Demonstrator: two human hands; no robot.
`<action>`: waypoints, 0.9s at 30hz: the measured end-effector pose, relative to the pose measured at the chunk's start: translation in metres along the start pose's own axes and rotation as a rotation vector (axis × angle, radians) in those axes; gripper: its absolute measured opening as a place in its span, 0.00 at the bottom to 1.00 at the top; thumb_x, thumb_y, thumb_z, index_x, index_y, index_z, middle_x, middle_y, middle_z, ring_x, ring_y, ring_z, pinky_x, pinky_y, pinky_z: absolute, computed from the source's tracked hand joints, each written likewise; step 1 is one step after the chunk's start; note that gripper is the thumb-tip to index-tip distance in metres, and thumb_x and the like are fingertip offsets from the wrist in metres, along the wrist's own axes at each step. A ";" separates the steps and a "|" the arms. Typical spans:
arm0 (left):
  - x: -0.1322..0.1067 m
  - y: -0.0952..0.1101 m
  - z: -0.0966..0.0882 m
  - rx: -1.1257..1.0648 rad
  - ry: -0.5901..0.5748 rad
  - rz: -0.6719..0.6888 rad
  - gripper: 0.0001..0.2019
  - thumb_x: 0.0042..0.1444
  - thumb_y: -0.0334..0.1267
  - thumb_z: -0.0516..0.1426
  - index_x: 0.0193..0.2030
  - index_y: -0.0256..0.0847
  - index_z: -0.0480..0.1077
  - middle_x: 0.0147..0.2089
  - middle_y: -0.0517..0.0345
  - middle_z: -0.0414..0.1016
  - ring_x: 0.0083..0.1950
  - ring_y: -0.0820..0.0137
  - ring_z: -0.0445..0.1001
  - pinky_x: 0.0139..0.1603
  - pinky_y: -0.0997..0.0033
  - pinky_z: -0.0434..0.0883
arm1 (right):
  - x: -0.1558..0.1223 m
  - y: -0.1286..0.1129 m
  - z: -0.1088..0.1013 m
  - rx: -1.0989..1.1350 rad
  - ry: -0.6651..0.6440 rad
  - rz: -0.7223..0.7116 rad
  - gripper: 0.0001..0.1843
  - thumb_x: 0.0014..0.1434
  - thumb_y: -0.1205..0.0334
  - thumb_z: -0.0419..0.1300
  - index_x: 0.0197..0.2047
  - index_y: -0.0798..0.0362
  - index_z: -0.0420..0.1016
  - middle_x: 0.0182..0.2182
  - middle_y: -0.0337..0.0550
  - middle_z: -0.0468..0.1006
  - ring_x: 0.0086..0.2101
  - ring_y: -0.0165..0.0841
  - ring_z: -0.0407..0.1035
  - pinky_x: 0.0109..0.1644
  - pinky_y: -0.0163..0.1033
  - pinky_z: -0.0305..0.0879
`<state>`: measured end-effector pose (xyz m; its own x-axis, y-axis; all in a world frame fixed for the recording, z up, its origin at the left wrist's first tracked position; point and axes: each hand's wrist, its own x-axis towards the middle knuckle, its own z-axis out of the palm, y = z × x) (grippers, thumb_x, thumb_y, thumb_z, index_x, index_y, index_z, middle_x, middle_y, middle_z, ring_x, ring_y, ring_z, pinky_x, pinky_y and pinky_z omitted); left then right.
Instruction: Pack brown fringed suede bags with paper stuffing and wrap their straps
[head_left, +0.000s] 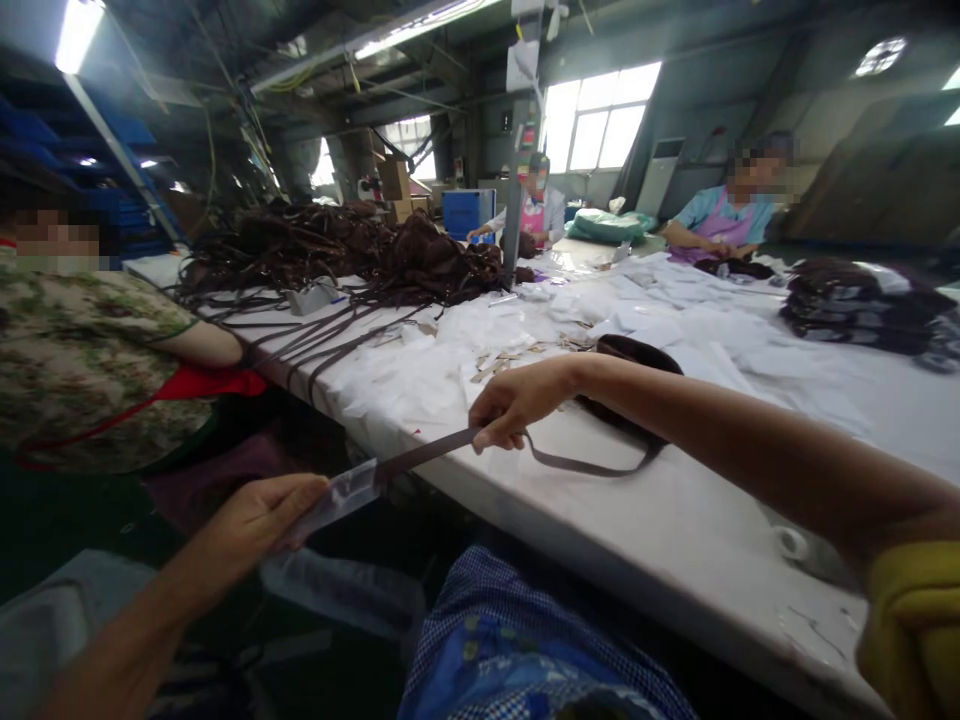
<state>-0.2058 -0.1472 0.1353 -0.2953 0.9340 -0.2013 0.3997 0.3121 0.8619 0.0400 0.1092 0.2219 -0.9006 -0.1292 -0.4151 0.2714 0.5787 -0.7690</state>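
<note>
A flat brown strap [424, 454] is stretched between my two hands, just off the table's front edge. My left hand [274, 507] is closed on a clear plastic sleeve [352, 490], which wraps the strap's left end. Farther right, my right hand [514, 400] pinches the strap between thumb and fingers. Past that hand, a loose length of strap loops over the table towards a dark brown coil [641, 352]. My right forearm hides part of this coil.
White plastic bags and paper pieces [420, 360] cover much of the white table [570, 520]. Behind lies a large brown strap heap [360, 245] beside a metal post [514, 215]. Dark bundles [862, 305] sit at right. A co-worker [82, 350] stands close left; two others are across.
</note>
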 end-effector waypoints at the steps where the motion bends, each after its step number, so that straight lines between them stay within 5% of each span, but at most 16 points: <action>1: -0.001 -0.002 -0.002 0.025 -0.035 -0.018 0.25 0.57 0.61 0.55 0.31 0.39 0.74 0.21 0.60 0.69 0.22 0.74 0.62 0.22 0.77 0.56 | -0.006 0.005 -0.003 -0.021 0.040 -0.001 0.19 0.61 0.49 0.62 0.44 0.59 0.78 0.24 0.34 0.73 0.26 0.24 0.67 0.33 0.31 0.60; 6: 0.022 0.025 0.036 -0.023 -0.159 0.065 0.26 0.59 0.61 0.54 0.33 0.38 0.77 0.29 0.53 0.77 0.29 0.68 0.71 0.29 0.74 0.66 | -0.004 -0.014 0.005 -0.160 0.107 -0.129 0.31 0.64 0.59 0.62 0.68 0.54 0.61 0.24 0.31 0.75 0.23 0.22 0.59 0.29 0.30 0.53; 10: 0.045 0.052 0.080 -0.171 -0.083 0.152 0.23 0.57 0.59 0.56 0.36 0.39 0.78 0.28 0.56 0.75 0.28 0.70 0.69 0.28 0.76 0.66 | 0.012 -0.025 0.022 -0.171 0.121 -0.139 0.32 0.62 0.62 0.64 0.66 0.59 0.62 0.23 0.32 0.76 0.25 0.23 0.62 0.30 0.29 0.55; 13: 0.057 0.049 0.100 -0.288 -0.055 0.081 0.25 0.51 0.62 0.60 0.39 0.40 0.77 0.25 0.59 0.73 0.24 0.72 0.65 0.22 0.76 0.64 | 0.011 -0.012 0.027 -0.158 0.165 -0.096 0.37 0.60 0.59 0.66 0.68 0.59 0.60 0.24 0.33 0.77 0.27 0.24 0.64 0.31 0.27 0.57; 17: 0.070 0.040 0.116 -0.421 0.054 -0.048 0.28 0.43 0.63 0.64 0.45 0.46 0.76 0.22 0.63 0.70 0.22 0.72 0.67 0.17 0.80 0.61 | -0.002 0.006 0.033 -0.096 0.242 -0.050 0.42 0.61 0.56 0.64 0.72 0.57 0.51 0.26 0.33 0.79 0.27 0.24 0.64 0.32 0.26 0.59; 20: 0.074 0.049 0.121 -0.536 0.161 -0.067 0.28 0.39 0.62 0.66 0.45 0.50 0.76 0.37 0.59 0.79 0.38 0.66 0.76 0.30 0.77 0.72 | -0.008 0.011 0.041 -0.078 0.334 -0.043 0.46 0.62 0.52 0.63 0.74 0.53 0.43 0.32 0.35 0.81 0.28 0.24 0.67 0.37 0.27 0.63; 24: 0.072 0.074 0.125 -0.644 0.275 0.041 0.26 0.42 0.59 0.66 0.45 0.47 0.77 0.49 0.57 0.78 0.36 0.73 0.72 0.28 0.81 0.69 | -0.006 0.015 0.056 -0.075 0.483 -0.095 0.59 0.53 0.49 0.70 0.75 0.45 0.35 0.45 0.41 0.80 0.40 0.30 0.74 0.47 0.31 0.66; 27: 0.072 0.092 0.128 -0.771 0.363 0.148 0.22 0.47 0.53 0.66 0.45 0.42 0.76 0.50 0.55 0.78 0.35 0.76 0.70 0.26 0.83 0.64 | 0.006 0.022 0.068 0.092 0.551 -0.201 0.66 0.50 0.58 0.73 0.74 0.41 0.26 0.52 0.46 0.77 0.42 0.32 0.75 0.43 0.32 0.70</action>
<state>-0.0787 -0.0291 0.1405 -0.5981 0.8013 -0.0145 -0.2054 -0.1357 0.9692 0.0639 0.0658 0.1697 -0.9743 0.2221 0.0377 0.0833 0.5105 -0.8559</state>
